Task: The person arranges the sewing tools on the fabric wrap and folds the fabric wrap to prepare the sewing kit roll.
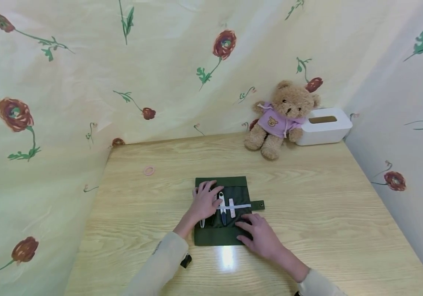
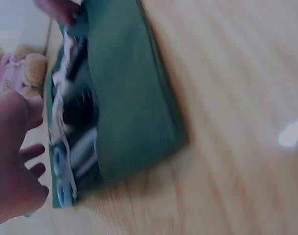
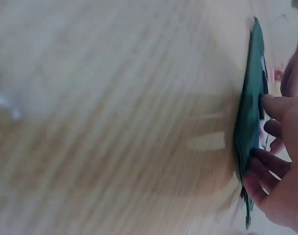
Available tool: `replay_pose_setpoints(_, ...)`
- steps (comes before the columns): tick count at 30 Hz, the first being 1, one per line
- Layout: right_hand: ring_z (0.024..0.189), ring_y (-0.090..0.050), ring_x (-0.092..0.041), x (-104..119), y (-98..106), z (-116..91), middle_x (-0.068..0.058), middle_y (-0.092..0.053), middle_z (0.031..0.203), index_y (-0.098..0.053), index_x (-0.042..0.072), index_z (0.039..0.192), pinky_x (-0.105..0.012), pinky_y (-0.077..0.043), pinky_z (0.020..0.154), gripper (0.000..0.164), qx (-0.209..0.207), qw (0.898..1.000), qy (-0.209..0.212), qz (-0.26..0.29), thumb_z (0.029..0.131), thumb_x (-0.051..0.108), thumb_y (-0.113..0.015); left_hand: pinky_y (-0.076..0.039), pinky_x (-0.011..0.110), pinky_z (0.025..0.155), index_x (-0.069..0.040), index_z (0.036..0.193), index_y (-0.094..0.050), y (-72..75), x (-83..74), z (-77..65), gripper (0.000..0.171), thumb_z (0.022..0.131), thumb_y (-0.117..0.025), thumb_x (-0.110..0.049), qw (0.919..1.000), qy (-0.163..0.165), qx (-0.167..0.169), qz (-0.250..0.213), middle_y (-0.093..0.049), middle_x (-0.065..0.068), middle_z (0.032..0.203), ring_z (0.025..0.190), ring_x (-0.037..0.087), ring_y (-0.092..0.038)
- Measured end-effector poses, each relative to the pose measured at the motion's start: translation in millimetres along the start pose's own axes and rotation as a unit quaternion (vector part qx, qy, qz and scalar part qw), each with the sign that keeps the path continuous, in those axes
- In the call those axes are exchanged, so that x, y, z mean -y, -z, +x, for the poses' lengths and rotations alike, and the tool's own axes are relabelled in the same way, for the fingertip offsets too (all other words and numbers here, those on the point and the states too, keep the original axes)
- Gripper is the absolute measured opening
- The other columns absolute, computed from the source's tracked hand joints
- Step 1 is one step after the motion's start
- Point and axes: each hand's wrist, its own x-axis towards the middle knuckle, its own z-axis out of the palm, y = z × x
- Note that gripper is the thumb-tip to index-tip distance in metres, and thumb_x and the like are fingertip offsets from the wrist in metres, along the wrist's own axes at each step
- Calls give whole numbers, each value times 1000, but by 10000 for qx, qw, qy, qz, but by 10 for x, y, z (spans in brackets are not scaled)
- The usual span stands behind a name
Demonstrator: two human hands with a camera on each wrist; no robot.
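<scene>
A dark green fabric roll-up pouch [image 1: 221, 237] lies spread flat on the wooden table. Across its inside runs a white elastic band [image 1: 244, 206], holding a slim white-and-dark tool [image 1: 223, 205] and a short pale strip [image 1: 232, 207]. My left hand [image 1: 204, 202] is over the pouch's left part, fingers spread, hiding some of the contents. Light blue looped handles [image 2: 63, 178] show beside that hand in the left wrist view, blurred. At the pouch's lower right edge my right hand [image 1: 262, 236] rests with loosely bent fingers, fingertips on the fabric.
From the pouch's right side a small snap tab [image 1: 257, 205] sticks out. A teddy bear [image 1: 287, 109] in a purple hoodie leans by a white tissue box [image 1: 324, 137] at the back right. Further left lies a pink ring [image 1: 149, 170]. Flower-patterned cloth walls [image 1: 181, 74] border the table.
</scene>
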Motion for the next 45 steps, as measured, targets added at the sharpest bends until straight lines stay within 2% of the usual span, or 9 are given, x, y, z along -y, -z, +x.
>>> replay_pose_setpoints(3,105,-58,-39,27,-26,-38,-22,-63,117,-76,5,107,-57,-48,84,36,88,9998,14,-178,77,22,-86,-29,58,97,-17,143,-55,20,112,1,41,103,-54,-28,9992,-74,284,253,-38,12,154,137,35,-33)
replay_pose_setpoints(7,110,-57,-40,5,-31,-55,-21,-62,120,-76,6,107,-58,-47,84,37,188,9989,-150,-407,79,28,-85,-28,57,98,-18,145,-54,26,198,-19,41,107,-45,-30,9980,-68,444,451,-38,10,155,136,35,-34)
replay_pose_setpoints(15,116,-57,-41,-164,49,-19,-22,-63,124,-76,7,104,-60,-44,89,38,214,9963,-473,-686,81,37,-82,-28,59,93,-19,141,-58,41,223,-116,39,107,-43,-30,9980,8,136,610,-43,11,149,124,38,-41)
replay_pose_setpoints(21,120,-54,-44,-329,116,39,-26,-58,130,-75,4,102,-62,-42,92,43,221,9951,-618,-745,82,41,-80,-30,57,92,-22,141,-57,42,226,-225,39,107,-41,-33,9979,197,160,604,-44,11,146,121,37,-42)
replay_pose_setpoints(31,132,-38,-51,-596,228,156,-33,-43,144,-71,8,125,-67,-31,100,59,705,9863,-1190,-899,82,48,-79,-34,48,84,-16,141,-58,27,187,-432,40,105,-47,-31,9993,281,68,216,-47,16,129,109,34,-43)
replay_pose_setpoints(35,135,-33,-53,-684,270,220,-35,-38,146,-67,12,132,-69,-28,101,61,928,9839,-1199,-944,83,46,-79,-34,46,82,-14,138,-60,-30,157,-502,39,104,-50,-30,9992,269,-93,296,-49,14,117,102,31,-44)
replay_pose_setpoints(40,137,-28,-56,-802,312,310,-37,-33,149,-63,14,137,-72,-25,100,61,1122,9826,-1072,-1021,85,42,-78,-31,42,79,-14,136,-61,-80,112,-579,38,103,-52,-29,9986,278,-132,419,-46,6,103,92,25,-40)
replay_pose_setpoints(45,138,-23,-57,-873,349,411,-38,-29,150,-61,14,139,-74,-22,98,61,1297,9828,-988,-864,86,40,-77,-30,43,80,-14,137,-61,-93,100,-640,38,101,-54,-25,9985,239,-95,482,-43,3,99,90,24,-38)
